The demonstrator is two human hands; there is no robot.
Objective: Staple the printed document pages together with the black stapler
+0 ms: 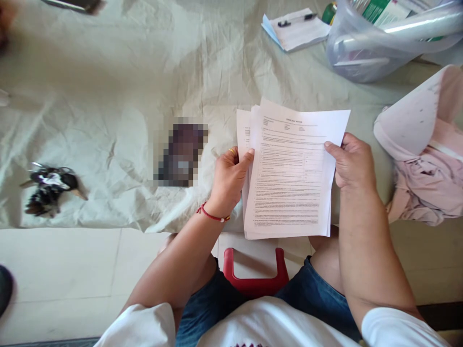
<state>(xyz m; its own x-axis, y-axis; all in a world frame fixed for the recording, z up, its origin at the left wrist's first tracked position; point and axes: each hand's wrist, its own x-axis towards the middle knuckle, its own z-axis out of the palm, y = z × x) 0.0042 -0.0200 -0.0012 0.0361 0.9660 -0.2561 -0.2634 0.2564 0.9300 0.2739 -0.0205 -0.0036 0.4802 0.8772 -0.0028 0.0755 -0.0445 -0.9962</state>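
A loose stack of printed paper sheets [289, 178] is held up between my two hands, above the front edge of the covered table. My left hand [231, 171] pinches its left side, thumb on top and fingers behind. At the right edge my right hand [352, 159] grips the stack the same way, its thumb lying on the front page. Small text and a heading cover that page. Several sheets fan out a little to the left behind it.
A wrinkled pale cloth [119, 86] covers the table. On it lie a blurred dark rectangular item [183, 156], a bunch of keys [52, 188], a notepad [300, 36] with a pen, a plastic bag [361, 53] and pink fabric [427, 168]. A red stool [253, 284] shows below.
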